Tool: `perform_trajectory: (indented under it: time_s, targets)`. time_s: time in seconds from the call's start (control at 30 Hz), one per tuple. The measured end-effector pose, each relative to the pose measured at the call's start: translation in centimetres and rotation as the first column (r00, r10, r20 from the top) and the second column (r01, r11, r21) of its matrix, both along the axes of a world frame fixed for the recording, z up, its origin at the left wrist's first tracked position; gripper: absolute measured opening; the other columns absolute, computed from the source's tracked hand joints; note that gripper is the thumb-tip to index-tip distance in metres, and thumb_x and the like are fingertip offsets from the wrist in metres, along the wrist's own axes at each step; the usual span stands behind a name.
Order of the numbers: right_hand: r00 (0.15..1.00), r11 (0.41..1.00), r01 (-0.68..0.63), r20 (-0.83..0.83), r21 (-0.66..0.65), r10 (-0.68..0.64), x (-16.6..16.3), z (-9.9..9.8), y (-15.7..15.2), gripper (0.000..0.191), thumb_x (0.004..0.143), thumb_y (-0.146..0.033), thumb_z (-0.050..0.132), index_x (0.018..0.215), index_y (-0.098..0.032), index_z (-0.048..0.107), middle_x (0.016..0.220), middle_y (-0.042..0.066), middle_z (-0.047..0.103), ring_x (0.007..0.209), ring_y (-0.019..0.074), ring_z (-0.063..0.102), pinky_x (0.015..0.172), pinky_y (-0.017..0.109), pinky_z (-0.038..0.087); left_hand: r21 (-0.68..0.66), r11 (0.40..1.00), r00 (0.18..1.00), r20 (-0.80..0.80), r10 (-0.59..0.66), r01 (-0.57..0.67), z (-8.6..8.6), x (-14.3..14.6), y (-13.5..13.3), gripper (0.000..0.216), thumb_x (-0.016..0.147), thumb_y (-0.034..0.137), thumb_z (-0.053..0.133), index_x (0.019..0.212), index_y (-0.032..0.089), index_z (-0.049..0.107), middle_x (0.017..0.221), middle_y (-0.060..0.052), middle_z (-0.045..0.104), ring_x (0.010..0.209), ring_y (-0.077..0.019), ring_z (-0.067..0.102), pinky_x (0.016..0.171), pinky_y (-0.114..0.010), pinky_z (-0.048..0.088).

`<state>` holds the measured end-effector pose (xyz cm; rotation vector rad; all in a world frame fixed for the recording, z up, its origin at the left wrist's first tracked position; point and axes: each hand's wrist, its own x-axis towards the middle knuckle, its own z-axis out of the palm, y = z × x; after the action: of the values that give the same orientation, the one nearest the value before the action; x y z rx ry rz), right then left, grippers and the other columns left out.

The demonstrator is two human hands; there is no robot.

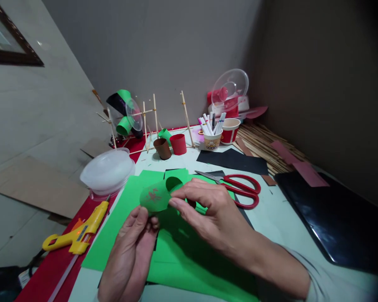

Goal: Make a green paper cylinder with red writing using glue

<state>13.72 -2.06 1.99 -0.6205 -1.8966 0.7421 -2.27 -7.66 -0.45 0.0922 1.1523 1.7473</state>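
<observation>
Between my two hands is a green paper tube (157, 196) with a reddish drawing on its side. My left hand (134, 241) pinches its lower left end between thumb and fingers. At the tube's open right end, my right hand (208, 205) grips the rim with thumb and forefinger. Beneath both hands lie green paper sheets (189, 268). A pair of red-handled scissors (239, 184) rests just beyond my right hand, blades pointing left. Past the sheets stand a brown paper tube (162, 149) and a red paper tube (178, 144).
A yellow glue gun (82, 233) lies at the left edge beside stacked plastic lids (107, 170). Thin sticks form a frame (154, 113) at the back. Markers fill a paper cup (212, 140). Black paper (233, 162), wooden sticks (258, 142) and a shiny black object (334, 226) lie right.
</observation>
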Motion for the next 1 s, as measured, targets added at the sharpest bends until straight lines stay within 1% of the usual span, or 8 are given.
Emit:
perform_trajectory:
  time_s: [0.13, 0.4, 0.5, 0.6, 0.7, 0.77, 0.9, 1.0]
  targets:
    - [1.000, 0.999, 0.024, -0.001, 0.023, -0.024, 0.1, -0.2, 0.1, 0.013, 0.094, -0.016, 0.065, 0.091, -0.011, 0.077, 0.077, 0.004, 0.073, 0.070, 0.0140, 0.063, 0.066, 0.024, 0.046, 0.002, 0.999, 0.997, -0.047, -0.054, 0.054, -0.1, 0.2, -0.1, 0.048, 0.036, 0.021, 0.102, 0.069, 0.015, 0.067, 0.070, 0.004, 0.060, 0.059, -0.0099, 0.057, 0.052, -0.020, 0.057]
    - [0.994, 0.997, 0.022, 0.102, 0.077, -0.030, 0.7, 0.6, 0.6, 0.013, 0.093, -0.013, 0.064, 0.085, -0.013, 0.075, 0.067, 0.001, 0.070, 0.053, 0.0101, 0.057, 0.053, 0.021, 0.040, -0.036, 0.988, 0.980, -0.128, -0.155, 0.152, 0.9, 0.3, -0.7, 0.055, 0.037, 0.018, 0.102, 0.080, 0.017, 0.067, 0.059, 0.007, 0.056, 0.050, -0.0083, 0.053, 0.044, -0.018, 0.048]
    - [0.981, 0.997, -0.070, 0.178, -0.011, 0.071, 1.3, 1.0, 0.7, 0.017, 0.095, -0.012, 0.061, 0.082, -0.015, 0.072, 0.060, -0.003, 0.065, 0.047, 0.0087, 0.058, 0.050, 0.019, 0.039, -0.041, 0.986, 0.980, -0.112, -0.163, 0.159, 0.9, 0.2, -0.8, 0.055, 0.034, 0.018, 0.103, 0.074, 0.017, 0.064, 0.056, 0.007, 0.055, 0.048, -0.0087, 0.053, 0.040, -0.017, 0.045]
    - [0.967, 0.985, -0.140, 0.199, -0.100, 0.158, 1.6, 1.3, 0.8, 0.021, 0.096, -0.010, 0.057, 0.081, -0.016, 0.071, 0.059, -0.003, 0.066, 0.047, 0.0085, 0.061, 0.050, 0.018, 0.042, -0.056, 0.988, 0.985, -0.084, -0.151, 0.146, 0.9, 0.2, -0.8, 0.046, 0.046, 0.010, 0.098, 0.074, 0.016, 0.063, 0.056, 0.006, 0.058, 0.046, -0.0089, 0.056, 0.039, -0.015, 0.046]
    - [0.977, 0.993, -0.112, 0.180, -0.039, 0.117, 1.5, 1.5, 0.7, 0.014, 0.095, -0.012, 0.061, 0.089, -0.015, 0.073, 0.071, 0.000, 0.073, 0.057, 0.0107, 0.065, 0.058, 0.020, 0.046, -0.120, 0.990, 0.995, -0.052, -0.086, 0.079, 1.0, 0.5, -0.6, 0.021, 0.078, -0.004, 0.072, 0.079, 0.015, 0.062, 0.060, 0.002, 0.063, 0.048, -0.0097, 0.062, 0.044, -0.015, 0.051]
    - [0.982, 0.996, -0.086, 0.169, 0.012, 0.083, 1.4, 1.5, 0.4, 0.009, 0.095, -0.015, 0.065, 0.095, -0.014, 0.074, 0.077, 0.002, 0.075, 0.063, 0.0115, 0.065, 0.062, 0.021, 0.047, -0.151, 0.988, 0.998, -0.036, -0.048, 0.042, 1.1, 0.8, -0.4, 0.025, 0.087, -0.008, 0.055, 0.080, 0.015, 0.061, 0.061, 0.001, 0.065, 0.048, -0.0094, 0.065, 0.046, -0.015, 0.053]
    - [0.983, 0.990, -0.104, 0.163, 0.096, 0.088, 1.4, 1.3, -0.1, 0.009, 0.096, -0.013, 0.065, 0.098, -0.012, 0.073, 0.083, 0.004, 0.074, 0.069, 0.0115, 0.064, 0.066, 0.020, 0.047, -0.135, 0.989, 0.998, -0.038, -0.058, 0.052, 1.0, 1.3, -0.5, 0.027, 0.085, -0.011, 0.056, 0.079, 0.015, 0.061, 0.064, 0.001, 0.067, 0.051, -0.0097, 0.068, 0.049, -0.015, 0.055]
    - [0.960, 0.982, -0.126, 0.267, 0.141, 0.084, 2.2, 1.3, -0.5, 0.014, 0.098, -0.009, 0.057, 0.101, -0.015, 0.069, 0.086, 0.003, 0.069, 0.071, 0.0125, 0.061, 0.064, 0.022, 0.045, -0.116, 0.976, 0.980, -0.057, -0.191, 0.184, 0.7, 1.3, -0.8, 0.021, 0.075, -0.007, 0.073, 0.080, 0.013, 0.066, 0.069, -0.001, 0.070, 0.056, -0.0126, 0.069, 0.050, -0.019, 0.057]
